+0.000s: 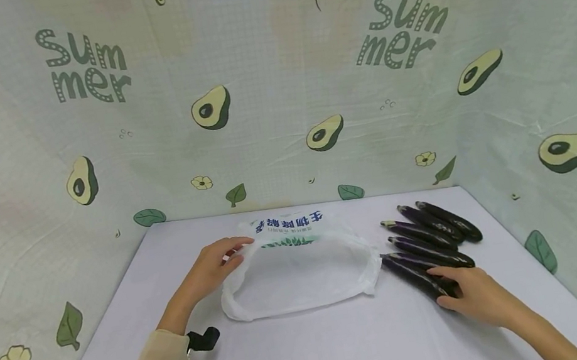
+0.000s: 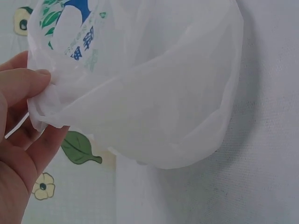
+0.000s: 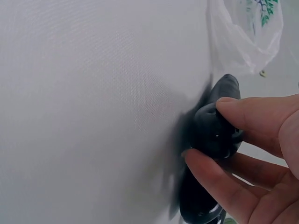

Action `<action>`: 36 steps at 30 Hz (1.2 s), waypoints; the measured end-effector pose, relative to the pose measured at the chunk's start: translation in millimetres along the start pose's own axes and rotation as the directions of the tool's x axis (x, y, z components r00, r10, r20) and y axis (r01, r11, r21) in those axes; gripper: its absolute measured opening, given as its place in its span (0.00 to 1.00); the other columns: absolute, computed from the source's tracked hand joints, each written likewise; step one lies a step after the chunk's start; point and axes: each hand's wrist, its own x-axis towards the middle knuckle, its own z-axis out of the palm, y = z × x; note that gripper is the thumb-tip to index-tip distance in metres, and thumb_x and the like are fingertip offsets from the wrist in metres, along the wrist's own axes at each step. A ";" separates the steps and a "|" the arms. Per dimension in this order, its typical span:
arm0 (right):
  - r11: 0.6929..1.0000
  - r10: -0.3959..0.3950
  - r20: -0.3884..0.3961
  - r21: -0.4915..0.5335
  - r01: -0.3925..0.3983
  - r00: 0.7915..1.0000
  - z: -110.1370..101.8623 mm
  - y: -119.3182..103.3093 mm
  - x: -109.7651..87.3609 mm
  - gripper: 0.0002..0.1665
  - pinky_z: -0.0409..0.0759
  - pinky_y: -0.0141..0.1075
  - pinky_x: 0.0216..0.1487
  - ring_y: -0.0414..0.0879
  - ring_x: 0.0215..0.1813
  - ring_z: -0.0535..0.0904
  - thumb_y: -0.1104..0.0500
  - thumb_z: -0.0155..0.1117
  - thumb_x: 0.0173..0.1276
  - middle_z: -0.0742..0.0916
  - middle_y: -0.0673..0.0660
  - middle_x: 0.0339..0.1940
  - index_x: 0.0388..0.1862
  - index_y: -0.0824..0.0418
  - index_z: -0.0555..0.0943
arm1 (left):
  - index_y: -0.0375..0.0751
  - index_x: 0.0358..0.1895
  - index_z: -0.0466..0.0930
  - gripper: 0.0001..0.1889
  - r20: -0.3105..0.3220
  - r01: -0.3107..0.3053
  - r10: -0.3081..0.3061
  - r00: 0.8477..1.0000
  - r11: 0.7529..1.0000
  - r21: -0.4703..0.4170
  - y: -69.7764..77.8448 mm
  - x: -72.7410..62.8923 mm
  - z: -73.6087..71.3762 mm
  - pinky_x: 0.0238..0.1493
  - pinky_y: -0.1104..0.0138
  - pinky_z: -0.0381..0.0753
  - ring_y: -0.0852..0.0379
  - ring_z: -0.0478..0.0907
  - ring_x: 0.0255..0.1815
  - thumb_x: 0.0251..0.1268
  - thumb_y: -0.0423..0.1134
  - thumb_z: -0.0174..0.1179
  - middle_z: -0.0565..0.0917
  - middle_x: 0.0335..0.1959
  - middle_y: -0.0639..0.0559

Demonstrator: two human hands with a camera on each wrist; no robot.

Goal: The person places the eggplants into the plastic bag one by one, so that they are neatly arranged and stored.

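A thin white plastic bag (image 1: 239,312) with blue characters and green leaf prints lies on the table, its mouth spread wide toward me. My left hand (image 1: 214,267) pinches the bag's left rim between thumb and fingers, as the left wrist view shows up close. On the right, several dark purple eggplants (image 1: 446,218) lie side by side. My right hand (image 1: 476,295) grips the near end of the closest eggplant (image 3: 212,130), with the thumb on one side and fingers on the other. That eggplant's stem end points at the bag's right edge.
The white tabletop (image 1: 318,359) stretches in front of the bag. Behind and at both sides hangs a pale curtain (image 1: 274,163) printed with avocados, leaves and lettering. A black wrist device (image 1: 203,339) sits at the left cuff.
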 end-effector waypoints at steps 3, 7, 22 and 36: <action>1.000 -0.006 -0.021 0.000 0.006 1.000 -3.7 -1.9 -1.3 0.36 0.65 0.31 0.22 0.36 0.20 0.63 0.58 0.78 0.66 0.68 0.43 0.15 0.72 0.63 0.79 | 0.55 0.70 0.81 0.23 -0.018 0.003 -0.003 1.000 1.000 0.009 0.4 0.6 0.9 0.56 0.56 0.86 0.51 0.81 0.55 0.77 0.33 0.64 0.85 0.63 0.51; 1.000 -0.013 -0.056 -0.022 0.012 0.998 -10.9 -7.2 -3.3 0.35 0.65 0.32 0.22 0.36 0.21 0.64 0.57 0.78 0.66 0.71 0.45 0.17 0.71 0.62 0.79 | 0.54 0.70 0.81 0.23 -0.043 -0.005 0.005 0.999 1.000 0.014 1.0 2.1 1.8 0.53 0.57 0.86 0.51 0.81 0.53 0.77 0.33 0.65 0.86 0.60 0.51; 0.991 -0.130 -0.165 -0.059 0.122 0.978 -31.8 -50.6 -12.0 0.33 0.77 0.32 0.31 0.34 0.33 0.75 0.55 0.82 0.64 0.86 0.45 0.35 0.67 0.60 0.83 | 0.52 0.70 0.81 0.22 -0.069 -0.023 0.024 0.997 0.999 0.024 6.3 8.3 6.5 0.51 0.59 0.85 0.52 0.81 0.51 0.77 0.34 0.65 0.85 0.57 0.51; 0.977 -0.215 -0.159 -0.031 0.212 0.964 -19.2 -77.9 6.5 0.32 0.75 0.30 0.29 0.34 0.32 0.74 0.58 0.82 0.62 0.84 0.42 0.31 0.66 0.61 0.85 | 0.53 0.69 0.82 0.22 -0.094 -0.016 0.018 0.995 1.000 0.025 10.2 10.2 9.6 0.52 0.60 0.86 0.53 0.81 0.50 0.75 0.33 0.67 0.83 0.50 0.54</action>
